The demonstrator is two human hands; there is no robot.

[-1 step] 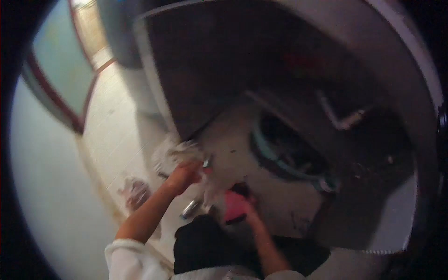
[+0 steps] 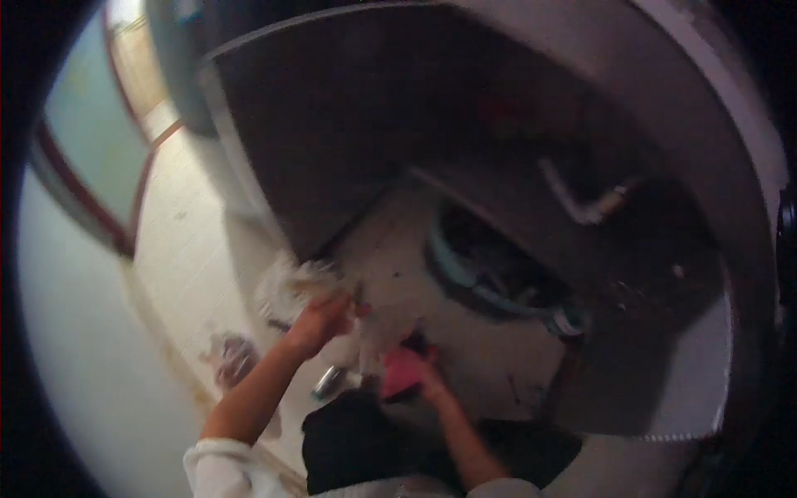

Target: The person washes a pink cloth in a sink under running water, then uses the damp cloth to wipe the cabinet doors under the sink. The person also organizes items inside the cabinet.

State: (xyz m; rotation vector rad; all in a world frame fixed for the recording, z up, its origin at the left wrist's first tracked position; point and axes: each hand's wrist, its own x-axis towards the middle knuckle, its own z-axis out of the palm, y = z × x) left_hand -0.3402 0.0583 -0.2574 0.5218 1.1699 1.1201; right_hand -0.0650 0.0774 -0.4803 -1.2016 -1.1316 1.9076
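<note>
My left hand (image 2: pixel 322 322) is closed, its fingers bent around a small thing whose dark, thin tip and reddish part stick out; blur hides its kind. Beside it on the floor lies a crumpled white plastic bag (image 2: pixel 286 286). My right hand (image 2: pixel 429 375) is closed on a pink thing with black ends (image 2: pixel 402 371), held low before my dark-clothed lap. Its exact kind is too blurred to make out. Between my forearms, a silvery cylinder (image 2: pixel 328 382) lies on the floor near my knee. Something pale, perhaps part of a bag, lies between my hands.
A teal basin (image 2: pixel 465 278) with dark contents stands on the floor under a dark counter or cabinet (image 2: pixel 332 124). A pale bent pipe (image 2: pixel 581 207) shows in the recess. Left of my left forearm sits a see-through bag (image 2: pixel 232 361). A thin dark stick (image 2: pixel 513 388) lies right.
The whole view has shifted slightly, so the surroundings appear farther left. Both hands keep their holds; the small thing in my left hand appears turned a little.
</note>
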